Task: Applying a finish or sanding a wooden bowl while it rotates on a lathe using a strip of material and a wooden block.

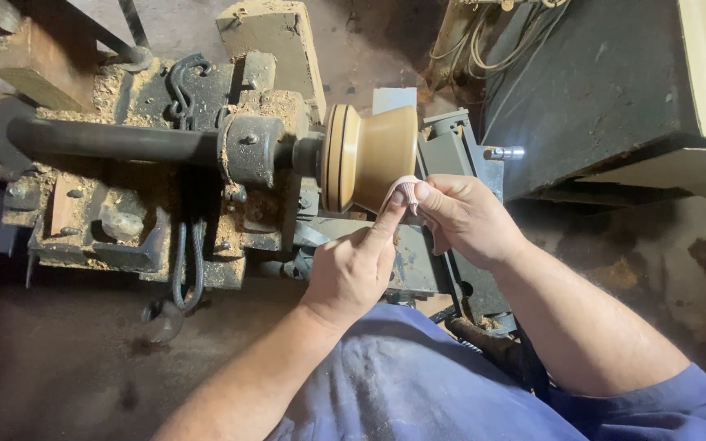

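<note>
A turned yellow-brown wooden piece [369, 155], flared like a spool, is mounted on the lathe [247, 151] at the centre. A small strip of pale sandpaper or cloth [403, 189] is pressed against its lower right edge. My left hand [353, 265] pinches the strip from below with the forefinger stretched up to it. My right hand [467, 220] grips the same strip from the right with thumb and fingers. Whether the piece is spinning I cannot tell.
The lathe's dark shaft [108, 140] runs left, with sawdust heaped over the metal bed [124, 204]. A hook and cord [181, 278] hang below. A dark cabinet [606, 90] and cables [500, 37] stand at the upper right. The floor [67, 367] is stained concrete.
</note>
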